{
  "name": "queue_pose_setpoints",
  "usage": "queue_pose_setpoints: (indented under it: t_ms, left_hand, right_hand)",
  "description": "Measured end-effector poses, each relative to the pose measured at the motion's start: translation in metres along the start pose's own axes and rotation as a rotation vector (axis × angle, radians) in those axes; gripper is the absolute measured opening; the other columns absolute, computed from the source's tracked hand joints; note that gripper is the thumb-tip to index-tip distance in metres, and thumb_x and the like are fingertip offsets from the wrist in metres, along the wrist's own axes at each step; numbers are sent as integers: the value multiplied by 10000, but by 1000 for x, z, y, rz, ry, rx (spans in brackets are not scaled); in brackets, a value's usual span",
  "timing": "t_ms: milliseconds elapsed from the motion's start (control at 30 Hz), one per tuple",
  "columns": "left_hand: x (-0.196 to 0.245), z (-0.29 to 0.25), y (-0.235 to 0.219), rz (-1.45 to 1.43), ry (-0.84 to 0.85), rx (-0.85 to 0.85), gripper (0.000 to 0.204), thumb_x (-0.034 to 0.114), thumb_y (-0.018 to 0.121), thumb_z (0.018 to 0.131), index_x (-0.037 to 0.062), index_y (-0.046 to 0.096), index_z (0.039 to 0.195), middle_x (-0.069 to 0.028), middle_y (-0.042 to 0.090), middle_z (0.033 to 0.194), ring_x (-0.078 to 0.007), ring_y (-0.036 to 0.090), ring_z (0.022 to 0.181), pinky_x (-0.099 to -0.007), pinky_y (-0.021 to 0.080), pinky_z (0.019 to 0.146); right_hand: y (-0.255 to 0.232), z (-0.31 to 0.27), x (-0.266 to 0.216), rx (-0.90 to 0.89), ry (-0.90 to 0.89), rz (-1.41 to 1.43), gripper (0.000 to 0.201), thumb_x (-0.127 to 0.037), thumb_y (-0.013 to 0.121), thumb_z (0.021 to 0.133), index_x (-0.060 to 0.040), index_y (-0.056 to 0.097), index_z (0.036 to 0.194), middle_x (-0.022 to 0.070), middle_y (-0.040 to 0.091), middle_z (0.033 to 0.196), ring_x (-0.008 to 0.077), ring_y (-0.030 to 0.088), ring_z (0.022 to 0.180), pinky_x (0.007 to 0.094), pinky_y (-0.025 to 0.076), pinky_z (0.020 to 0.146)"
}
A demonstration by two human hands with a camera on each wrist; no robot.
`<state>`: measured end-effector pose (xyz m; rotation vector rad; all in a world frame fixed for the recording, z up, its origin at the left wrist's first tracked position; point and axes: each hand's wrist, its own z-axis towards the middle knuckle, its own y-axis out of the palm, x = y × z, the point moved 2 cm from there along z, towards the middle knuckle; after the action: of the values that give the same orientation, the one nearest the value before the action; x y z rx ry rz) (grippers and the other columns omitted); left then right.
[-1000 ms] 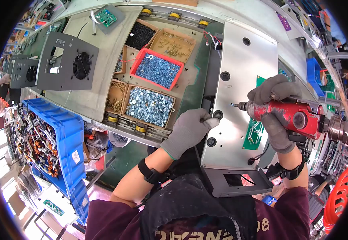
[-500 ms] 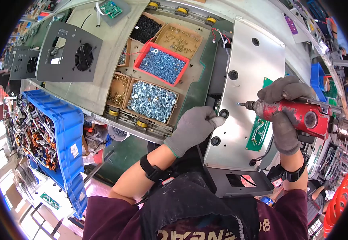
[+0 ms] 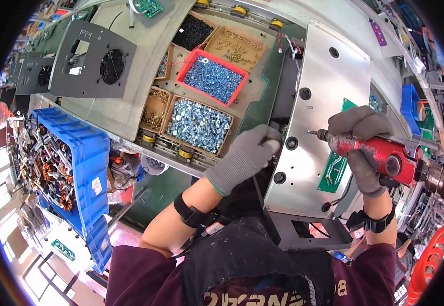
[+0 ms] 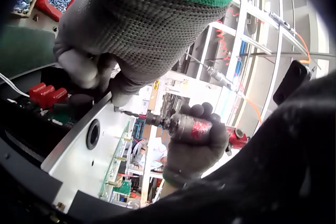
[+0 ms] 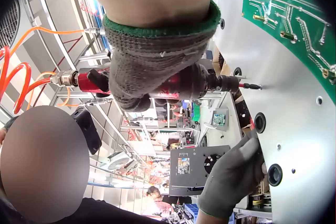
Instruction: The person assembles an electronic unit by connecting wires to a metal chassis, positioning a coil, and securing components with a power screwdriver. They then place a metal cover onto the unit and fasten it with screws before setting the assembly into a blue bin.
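A silver metal panel (image 3: 303, 117) with black grommets and a green circuit board (image 3: 333, 171) lies before the person. The gloved left hand (image 3: 247, 155) is at its left edge; in the left wrist view that hand (image 4: 126, 35) has curled fingers on both sides of the panel edge (image 4: 105, 109). Whether a small part sits between the fingertips is hidden. Gripped in the gloved right hand (image 3: 362, 148) is a red power driver (image 3: 393, 162). Its bit points left over the panel; in the right wrist view the bit (image 5: 252, 86) is close to the panel face, contact unclear.
Left of the panel are a red tray of blue-grey screws (image 3: 241, 92), a box of silver screws (image 3: 169, 125) and other small-part boxes. Grey fan plates (image 3: 92, 71) stand at the left, above a blue crate (image 3: 92, 163). A red coiled hose (image 3: 426, 268) hangs at the right.
Panel and trays have shifted slightly rightward in the head view. The left hand's fingertips have gone from beside a grommet to the panel's left edge. The driver stays gripped over the panel.
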<state>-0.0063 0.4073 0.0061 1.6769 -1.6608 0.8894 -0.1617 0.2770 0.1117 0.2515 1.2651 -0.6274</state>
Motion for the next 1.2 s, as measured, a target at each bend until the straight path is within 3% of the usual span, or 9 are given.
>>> queue_pose_setpoints:
  t_ms: [67, 200, 300, 400, 800, 967, 1067, 1133, 1200]
  left_hand:
    - [-4, 3, -6, -482, 32, 5, 200, 77, 474, 937, -50, 549, 1073, -115, 619, 922, -130, 602, 716, -237, 514, 629]
    - [13, -6, -10, -753, 74, 17, 197, 55, 417, 951, -69, 531, 1052, -158, 608, 981, -156, 622, 775, -259, 548, 674]
    - [21, -6, -5, -874, 43, -67, 218, 151, 474, 963, -42, 537, 1044, -146, 624, 976, -157, 627, 756, -254, 543, 621]
    - [22, -5, 8, -979, 0, -252, 363, 367, 529, 940, 11, 549, 1007, -48, 596, 770, -127, 571, 594, -237, 484, 474]
    - [37, -13, 25, -992, -84, -309, 390, 430, 520, 937, 45, 550, 885, 6, 537, 634, -52, 463, 442, -185, 373, 368]
    - [36, -14, 30, -877, -203, -295, 481, 499, 473, 930, 39, 562, 820, 35, 439, 571, -58, 379, 394, -183, 311, 342]
    - [32, -22, 28, -803, -223, -318, 477, 443, 424, 975, 37, 568, 771, 26, 472, 550, -63, 414, 386, -182, 320, 329]
    - [26, -33, 18, -379, -123, -75, 471, 367, 365, 1005, 23, 570, 757, 0, 527, 552, -70, 466, 391, -186, 343, 329]
    - [7, -38, 4, -312, -208, 62, 440, 362, 414, 981, -9, 594, 828, -17, 558, 557, -77, 495, 395, -194, 369, 342]
  right_hand:
    - [1, 2, 0, -11, -23, -9, 223, 9, 612, 795, -69, 489, 964, 170, 605, 990, 187, 605, 810, 302, 500, 733]
    - [5, -2, -4, 120, 39, -69, 291, -118, 665, 795, -71, 499, 1030, 150, 581, 959, 203, 589, 823, 338, 504, 729]
    - [-3, 1, -10, 186, 19, -67, 415, -231, 710, 786, -114, 504, 1127, 81, 531, 872, 178, 531, 762, 356, 468, 683]
    - [3, 9, -38, 129, -120, 123, 399, -242, 721, 778, -173, 502, 1104, 6, 448, 799, 142, 457, 702, 340, 400, 669]
    - [23, 12, -54, 128, -167, 112, 363, -240, 728, 783, -168, 460, 1018, 9, 476, 811, 145, 499, 699, 330, 466, 642]
    - [23, 16, -57, -222, -262, 72, 359, -237, 730, 790, -131, 435, 965, 53, 490, 807, 161, 506, 642, 329, 496, 603]
    - [25, 12, -54, -212, -264, 84, 341, -213, 720, 796, -127, 433, 957, 55, 499, 800, 164, 523, 653, 330, 498, 601]
    - [25, 5, -52, -206, -208, 118, 332, -194, 716, 794, -123, 435, 956, 54, 499, 787, 166, 530, 654, 331, 500, 607]
    - [27, -3, -55, -182, -26, 204, 313, -163, 712, 789, -111, 454, 957, 61, 526, 786, 185, 552, 662, 348, 508, 652]
